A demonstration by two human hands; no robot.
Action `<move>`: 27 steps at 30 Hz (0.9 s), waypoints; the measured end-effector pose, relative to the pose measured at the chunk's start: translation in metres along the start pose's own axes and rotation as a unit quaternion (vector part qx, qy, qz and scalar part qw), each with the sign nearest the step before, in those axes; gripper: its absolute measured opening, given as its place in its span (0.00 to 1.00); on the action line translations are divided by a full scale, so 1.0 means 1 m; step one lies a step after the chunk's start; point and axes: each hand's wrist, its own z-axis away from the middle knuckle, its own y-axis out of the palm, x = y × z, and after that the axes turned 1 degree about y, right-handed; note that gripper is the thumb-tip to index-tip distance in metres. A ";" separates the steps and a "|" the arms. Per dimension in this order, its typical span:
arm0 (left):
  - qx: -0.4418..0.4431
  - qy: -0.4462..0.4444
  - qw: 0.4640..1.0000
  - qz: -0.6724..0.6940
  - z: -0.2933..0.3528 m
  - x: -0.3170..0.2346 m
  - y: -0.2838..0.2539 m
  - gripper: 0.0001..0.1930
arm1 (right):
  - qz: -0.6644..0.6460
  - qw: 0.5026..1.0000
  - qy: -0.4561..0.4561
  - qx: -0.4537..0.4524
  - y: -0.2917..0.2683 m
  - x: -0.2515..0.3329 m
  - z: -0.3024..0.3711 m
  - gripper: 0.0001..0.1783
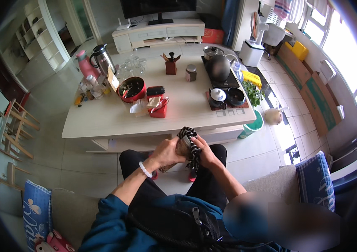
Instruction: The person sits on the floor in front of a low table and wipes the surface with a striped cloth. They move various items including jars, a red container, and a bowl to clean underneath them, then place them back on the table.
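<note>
at the right hand [206, 153], crumpled cloth [186, 132] (black, pale-striped) bunches.

My left hand [171, 152], its wrist ringed by a white beaded bracelet [145, 169], grips a brownish object [182, 149] whose kind I cannot make out. My right hand [205, 152] holds a black-and-white striped cloth [194, 152] against it. In front of me, the bench [102, 122] carries 1 round red container [139, 96], 1 red box [158, 112], clustered glasses [134, 68], 1 lidded jar [191, 74] and 1 white lidded cup [217, 97] beside a black bowl [235, 98].
</note>
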 end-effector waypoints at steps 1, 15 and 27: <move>0.013 0.006 1.000 0.015 0.001 -0.005 -0.003 0.28 | 0.044 0.999 -0.003 0.006 0.001 0.006 -0.001 0.19; -0.186 -0.038 0.908 0.375 0.003 -0.040 0.018 0.26 | -0.039 0.970 -0.221 -0.090 0.055 0.022 -0.004 0.21; -0.228 -0.050 0.872 0.431 0.002 -0.019 0.011 0.24 | 0.243 0.924 -0.282 -0.088 0.067 0.006 0.008 0.24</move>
